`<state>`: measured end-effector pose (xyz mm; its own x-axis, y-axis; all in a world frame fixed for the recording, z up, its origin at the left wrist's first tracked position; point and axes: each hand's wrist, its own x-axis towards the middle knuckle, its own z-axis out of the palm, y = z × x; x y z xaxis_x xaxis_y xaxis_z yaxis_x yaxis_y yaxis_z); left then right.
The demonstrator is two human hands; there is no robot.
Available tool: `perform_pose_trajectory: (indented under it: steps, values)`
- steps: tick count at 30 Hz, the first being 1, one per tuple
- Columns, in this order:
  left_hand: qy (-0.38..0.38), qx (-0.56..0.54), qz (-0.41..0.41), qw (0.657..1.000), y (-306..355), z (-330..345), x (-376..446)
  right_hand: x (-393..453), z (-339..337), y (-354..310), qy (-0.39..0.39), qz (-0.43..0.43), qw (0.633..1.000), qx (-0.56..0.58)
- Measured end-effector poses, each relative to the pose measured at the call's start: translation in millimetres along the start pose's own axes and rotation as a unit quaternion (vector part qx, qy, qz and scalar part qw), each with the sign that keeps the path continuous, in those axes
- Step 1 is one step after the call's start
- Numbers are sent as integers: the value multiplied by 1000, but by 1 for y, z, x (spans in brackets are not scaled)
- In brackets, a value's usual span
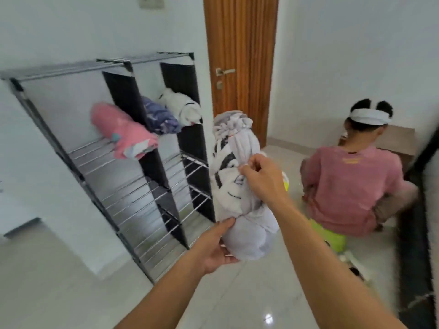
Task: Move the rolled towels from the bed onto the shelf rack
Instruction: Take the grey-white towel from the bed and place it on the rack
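Shelf rack (123,176) against white wall (59,32).

- Four rolled towels: pink towel (123,131), navy patterned towel (160,118) and white towel (184,109) on the shelf rack (123,193), grey-and-white towel (237,186) held in the air.
- One shelf rack.
- Two hands: left hand (213,248), right hand (263,179).
- One wooden door (240,43).
- One seated person (351,186).

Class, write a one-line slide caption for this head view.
Both hands, left hand and right hand, carry rolled grey towel toward shelf rack.
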<state>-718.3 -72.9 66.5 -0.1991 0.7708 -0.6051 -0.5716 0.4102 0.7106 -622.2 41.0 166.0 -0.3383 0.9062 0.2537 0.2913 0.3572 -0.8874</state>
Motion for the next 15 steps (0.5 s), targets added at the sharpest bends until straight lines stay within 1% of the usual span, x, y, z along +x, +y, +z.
perform_pose_trajectory:
  steps: [4,9,12,15]
  values:
    - [60,-98,51,992,38,-59,-8,32,94,-48,-113,-91,989,-7]
    - [139,-190,118,965,84,-128,0,72,197,-90,-231,-138,963,15]
    - [209,-203,158,943,115,-161,14,106,252,-100,-284,-114,950,59]
    - [274,-215,199,916,147,-187,31,144,304,-104,-315,-41,940,127]
